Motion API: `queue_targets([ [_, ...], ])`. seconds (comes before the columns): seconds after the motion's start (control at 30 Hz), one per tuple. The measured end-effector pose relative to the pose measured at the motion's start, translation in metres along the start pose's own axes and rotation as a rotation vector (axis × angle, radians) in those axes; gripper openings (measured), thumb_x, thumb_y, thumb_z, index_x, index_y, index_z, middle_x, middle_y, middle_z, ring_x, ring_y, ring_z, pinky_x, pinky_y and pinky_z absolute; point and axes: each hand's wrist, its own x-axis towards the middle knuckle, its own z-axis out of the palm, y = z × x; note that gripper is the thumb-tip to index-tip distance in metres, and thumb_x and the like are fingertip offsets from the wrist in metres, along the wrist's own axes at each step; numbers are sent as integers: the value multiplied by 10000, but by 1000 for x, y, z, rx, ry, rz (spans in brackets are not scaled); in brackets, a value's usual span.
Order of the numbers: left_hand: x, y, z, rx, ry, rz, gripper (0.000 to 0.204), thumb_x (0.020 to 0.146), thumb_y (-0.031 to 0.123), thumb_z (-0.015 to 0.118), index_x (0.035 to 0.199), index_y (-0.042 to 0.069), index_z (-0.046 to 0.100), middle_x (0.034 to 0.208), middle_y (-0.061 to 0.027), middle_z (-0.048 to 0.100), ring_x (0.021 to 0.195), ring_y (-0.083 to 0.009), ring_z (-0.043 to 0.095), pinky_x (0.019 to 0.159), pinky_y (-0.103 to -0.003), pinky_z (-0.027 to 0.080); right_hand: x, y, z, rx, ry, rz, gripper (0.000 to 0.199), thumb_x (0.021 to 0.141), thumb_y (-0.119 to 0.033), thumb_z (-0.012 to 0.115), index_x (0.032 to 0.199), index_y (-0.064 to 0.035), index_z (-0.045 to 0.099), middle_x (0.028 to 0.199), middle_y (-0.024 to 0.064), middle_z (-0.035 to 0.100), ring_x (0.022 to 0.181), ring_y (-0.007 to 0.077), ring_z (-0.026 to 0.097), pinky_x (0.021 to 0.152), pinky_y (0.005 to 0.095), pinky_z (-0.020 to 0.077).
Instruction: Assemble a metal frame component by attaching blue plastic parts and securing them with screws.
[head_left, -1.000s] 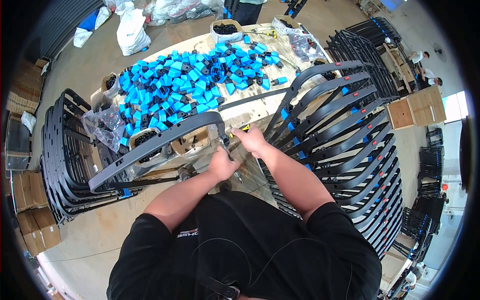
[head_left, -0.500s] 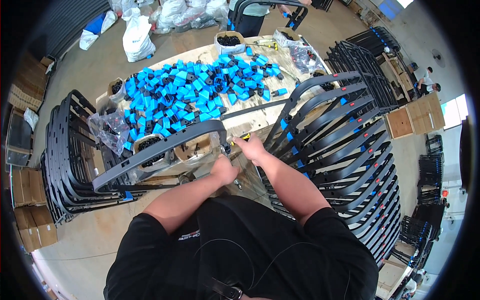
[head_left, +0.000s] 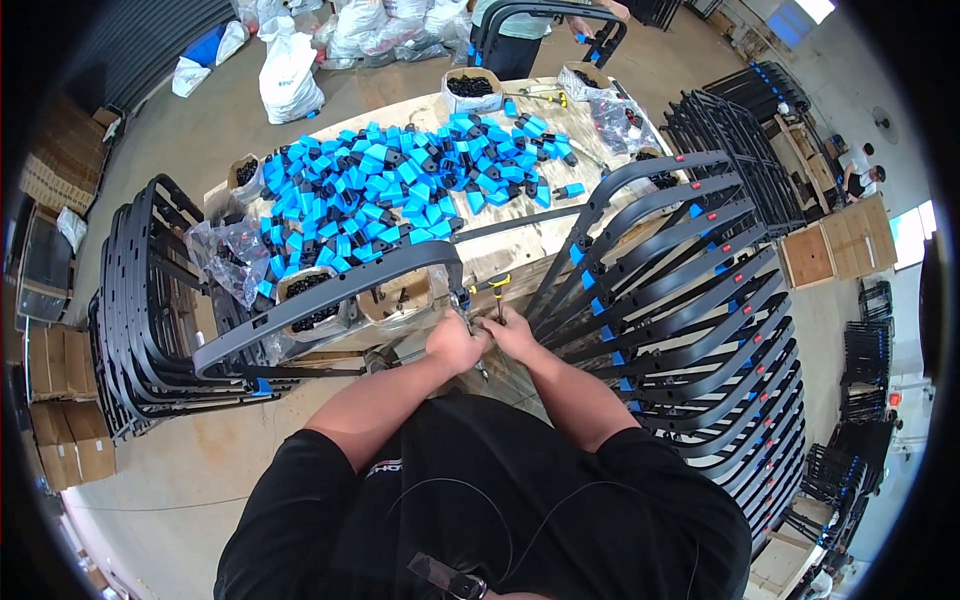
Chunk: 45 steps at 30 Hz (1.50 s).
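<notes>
Cardboard boxes [head_left: 60,420]: brown, stacked at the far left edge on the floor.
Left rack of frames [head_left: 140,300]: dark curved frames standing side by side, left of the table.
Clear bag [head_left: 225,255]: crumpled plastic with dark small parts, at the table's left corner.
White sack [head_left: 290,80]: full, standing on the floor beyond the table; more pale bags lie near it.
Blue parts [head_left: 400,190]: a wide heap of blue and black pieces spread over the wooden table [head_left: 540,250].
Small boxes [head_left: 310,305]: open cartons of black pieces at the table's near edge, under the frame's bar.
Dark frame [head_left: 330,300]: one curved bar lying across the near table edge, its right end at the hands.
Left hand [head_left: 455,342]: curled closed around the frame's right end, fingers pressed together.
Yellow-handled tool [head_left: 495,290]: just beyond the hands, on the table edge.
Right hand [head_left: 512,332]: touching the left hand, fingers bent in at the same spot; what they pinch cannot be told.
Round tub [head_left: 470,90]: white, filled with black pieces, at the table's far side.
Right stack of frames [head_left: 690,300]: many dark frames fanned out, each with small blue and red tags.
Wooden crate [head_left: 805,255]: brown, on the floor right of the stack.
</notes>
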Motion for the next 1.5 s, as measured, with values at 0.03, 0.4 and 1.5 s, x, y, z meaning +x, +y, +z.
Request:
queue_targets([
  [0.03, 1, 0, -1, -2, 4, 0, 673, 841, 383, 681, 1195, -145, 461, 1048, -304, 687, 984, -402, 696, 858, -452, 560, -4, 1, 1, -70, 58, -55, 402, 869, -324, 773, 1045, 17, 652, 883, 106, 701, 780, 190, 648, 729, 338, 521],
  [0.4, -11, -2, -8, -73, -5, -63, 607, 854, 334, 680, 1216, -110, 478, 1096, -307, 676, 1054, -410, 676, 909, -445, 542, -82, -117, -14, -304, -49, 189, 505, 868, -295, 734, 1114, 130, 615, 975, 175, 702, 879, 240, 671, 775, 381, 533],
  [1.5, -130, -252, -69, -991, 13, -414, 355, 939, 106, 603, 1252, -56, 559, 1007, -154, 662, 831, -246, 694, 680, -365, 588, -48, -146, 121, 122, -239, 229, 525, 882, -212, 738, 1347, -68, 541, 1000, 66, 636, 709, 130, 577, 530, 298, 465],
])
